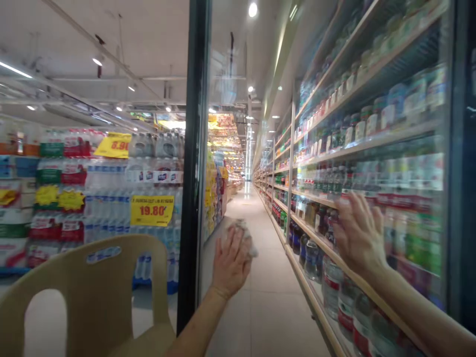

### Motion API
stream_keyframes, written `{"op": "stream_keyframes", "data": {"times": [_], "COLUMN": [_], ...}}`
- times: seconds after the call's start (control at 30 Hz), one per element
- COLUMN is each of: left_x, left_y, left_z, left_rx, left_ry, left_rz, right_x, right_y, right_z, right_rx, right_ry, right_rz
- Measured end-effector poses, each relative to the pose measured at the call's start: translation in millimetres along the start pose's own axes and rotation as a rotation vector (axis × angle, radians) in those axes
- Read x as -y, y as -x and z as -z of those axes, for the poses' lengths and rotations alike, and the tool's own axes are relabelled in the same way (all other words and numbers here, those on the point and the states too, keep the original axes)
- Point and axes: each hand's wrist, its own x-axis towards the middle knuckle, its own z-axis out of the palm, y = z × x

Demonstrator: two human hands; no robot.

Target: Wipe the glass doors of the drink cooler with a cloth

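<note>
My left hand (230,263) presses a crumpled pale cloth (248,237) against a large glass door (260,124), with the fingers laid over the cloth. My right hand (357,233) is open with its fingers spread, flat against the same glass further right, and it holds nothing. Through the glass, behind both hands, run long shelves of drink bottles (334,277). The picture is somewhat blurred by motion.
The door's black frame (192,163) stands upright left of my left hand. A beige plastic chair (92,287) is at the lower left. Stacked packs of bottled water with yellow price signs (151,210) fill the left. A tiled aisle (260,287) runs away ahead.
</note>
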Motion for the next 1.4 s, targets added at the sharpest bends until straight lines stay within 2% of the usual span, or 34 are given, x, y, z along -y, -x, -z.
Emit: {"op": "stream_keyframes", "data": {"times": [0.07, 0.1, 0.13, 0.23, 0.27, 0.3, 0.37, 0.4, 0.43, 0.47, 0.53, 0.57, 0.6, 0.67, 0.77, 0.8, 0.93, 0.97, 1.07, 1.1, 1.13, 1.23, 1.27, 1.3, 1.37, 1.4], "left_x": [-3.3, -7.7, -13.4, -24.4, -22.5, -17.5, -2.1, 5.4, 11.0, 14.3, 14.2, 12.3, 10.2, 6.7, 0.4, -3.0, -14.6, -14.4, -7.8, -5.2, -2.7, 5.0, 8.4, 11.8, 16.5, 16.6], "left_y": [-0.5, 0.9, 3.6, 16.8, 21.6, 26.3, 35.1, 39.3, 43.3, 46.5, 48.4, 45.9, 40.9, 25.1, -0.8, -7.2, -25.8, -31.1, -46.6, -49.7, -51.4, -50.6, -50.0, -49.5, -48.1, -46.4], "left_z": [-0.1, -0.1, -0.4, -0.9, -0.3, 1.1, 5.0, 7.2, 9.1, 10.5, 11.1, 9.9, 7.5, -0.1, -12.7, -15.7, -19.1, -18.5, -14.5, -12.6, -10.6, -5.4, -4.5, -4.0, -4.5, -5.3], "left_rx": [-0.048, -0.056, -0.046, 0.057, 0.084, 0.099, 0.112, 0.119, 0.128, 0.138, 0.153, 0.154, 0.152, 0.148, 0.106, 0.085, 0.067, 0.063, -0.022, -0.038, -0.038, 0.014, 0.021, 0.015, -0.024, -0.037], "left_ry": [-0.102, -0.124, -0.112, 0.032, 0.058, 0.046, -0.047, -0.079, -0.083, -0.059, 0.036, 0.072, 0.089, 0.079, 0.011, 0.022, 0.162, 0.149, 0.017, 0.004, 0.016, 0.144, 0.152, 0.123, 0.018, -0.017], "left_rz": [0.219, 0.242, 0.168, -0.386, -0.492, -0.484, -0.242, -0.172, -0.202, -0.325, -0.679, -0.805, -0.858, -0.801, -0.515, -0.504, -0.823, -0.781, -0.293, -0.225, -0.252, -0.701, -0.748, -0.669, -0.305, -0.169], "right_x": [25.9, 34.1, 39.1, 41.4, 40.3, 39.3, 38.4, 38.6, 39.0, 39.6, 40.8, 41.3, 41.8, 42.7, 43.2, 42.9, 40.6, 40.2, 40.7, 41.2, 41.8, 43.1, 43.3, 43.5, 43.7, 43.8], "right_y": [-6.1, -6.5, -5.6, -0.3, 0.9, 1.6, 1.6, 1.1, 0.6, 0.1, -0.6, -0.8, -1.0, -1.3, -2.1, -2.4, -3.1, -3.1, -2.5, -2.1, -1.7, -0.7, -0.5, -0.4, -0.6, -0.9], "right_z": [-12.4, -17.6, -21.8, -27.9, -28.3, -28.3, -27.8, -27.7, -27.7, -27.9, -28.4, -28.5, -28.6, -28.4, -27.1, -26.5, -23.5, -22.9, -22.4, -22.6, -22.9, -24.1, -24.4, -24.6, -24.7, -24.6], "right_rx": [0.031, 0.028, 0.024, 0.015, 0.022, 0.027, 0.022, 0.021, 0.022, 0.03, 0.052, 0.052, 0.048, 0.036, 0.034, 0.033, 0.032, 0.036, 0.028, 0.027, 0.026, 0.039, 0.045, 0.046, 0.037, 0.035], "right_ry": [-0.015, -0.013, -0.01, -0.008, -0.013, -0.015, -0.008, 0.0, 0.01, 0.021, 0.037, 0.041, 0.042, 0.039, 0.012, -0.004, -0.053, -0.055, -0.054, -0.054, -0.057, -0.067, -0.069, -0.07, -0.066, -0.062], "right_rz": [0.081, 0.107, 0.12, 0.098, 0.091, 0.087, 0.082, 0.079, 0.077, 0.074, 0.075, 0.08, 0.084, 0.079, 0.066, 0.066, 0.088, 0.091, 0.081, 0.073, 0.067, 0.053, 0.053, 0.053, 0.053, 0.055]}}
